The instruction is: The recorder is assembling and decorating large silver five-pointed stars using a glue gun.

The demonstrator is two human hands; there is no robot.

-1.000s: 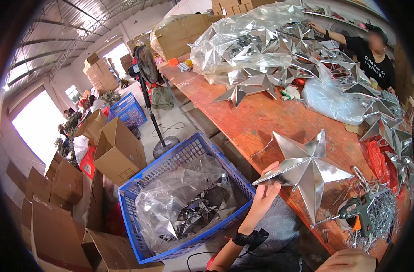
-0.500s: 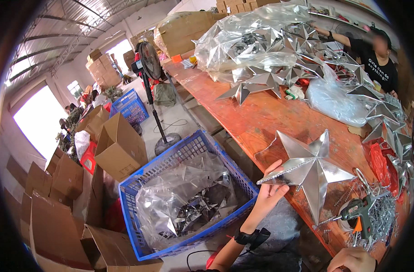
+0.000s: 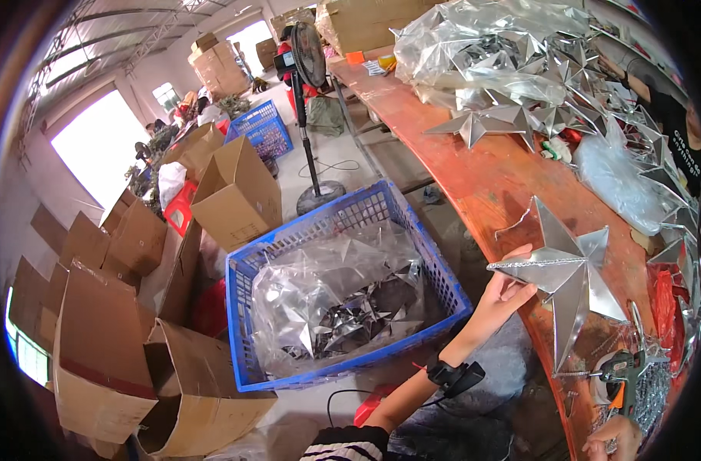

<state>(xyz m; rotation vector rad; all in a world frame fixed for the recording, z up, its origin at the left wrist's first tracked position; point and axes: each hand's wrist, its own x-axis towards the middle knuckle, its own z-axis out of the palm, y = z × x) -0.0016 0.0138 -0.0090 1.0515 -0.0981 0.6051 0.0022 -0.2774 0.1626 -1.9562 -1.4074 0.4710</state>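
Observation:
My left hand (image 3: 508, 296) pinches one point of a large silver five-pointed star (image 3: 573, 265) between thumb and fingers, over the near edge of the table. A thin glittery silver trim runs along a ridge of the star, and a loose strand (image 3: 517, 220) curls off behind it. At the lower right, my right hand (image 3: 615, 439) has its fingers curled in. It is just below a dark green glue gun (image 3: 621, 373) with an orange trigger. Whether those fingers hold anything is hidden. Tangled silver trim (image 3: 654, 392) lies around the gun.
Left of the table (image 3: 473, 196) stands a blue plastic crate (image 3: 350, 369) with bagged silver stars. Several cardboard boxes (image 3: 235, 192) and a pedestal fan (image 3: 308, 58) are beyond. Stars in clear plastic (image 3: 489, 46) cover the table's far part; another person (image 3: 673, 131) is at the right.
The whole view has swung right, so crate and table sit differently in it. My left hand still holds the star, now tilted a little differently. My right hand has moved closer to the glue gun.

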